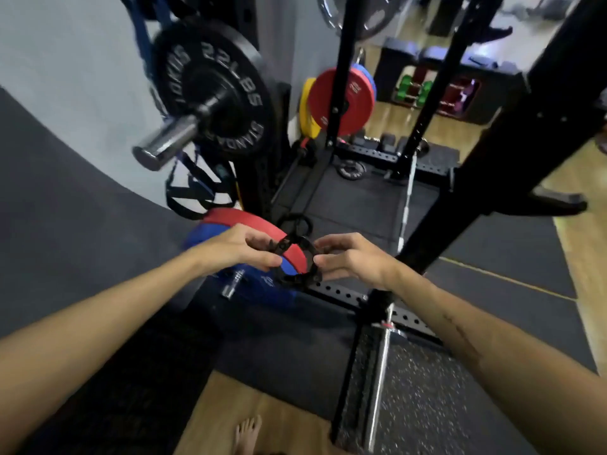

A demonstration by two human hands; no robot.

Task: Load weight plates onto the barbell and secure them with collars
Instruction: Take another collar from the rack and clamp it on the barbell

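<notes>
**Both hands on a collar, mid-air in front of the rack**

Rack (512, 133): big black uprights w/ perforated base rails, fills the right side & centre. Rubber mat (59, 208) covers the floor to the left; wood floor shows at bottom, w/ a bare foot (247, 433) on it.

Barbell (170, 139): racked upper left, chrome sleeve end pointing toward camera. One black plate (213, 90) marked 10KGS / 22LBS is on the sleeve, pushed inboard; rest of sleeve bare, no collar on it.

Other plates: red plate (340, 100) w/ yellow & blue ones behind it, stored on the far upright. Near the hands, a red plate over a blue plate (249, 284) low at the rack base; whether leaning or on a peg, can't tell.

Arms: both stretched fwd from the lower corners, converging at centre frame.

Left hand (243, 247): fingers curled, pinching the left side of a black collar (297, 261). Right hand (348, 257): fingers partly curled, thumb & fingertips on the collar's right edge. Collar held between both, well below & right of the barbell sleeve. Blur hides whether its latch is open.
</notes>
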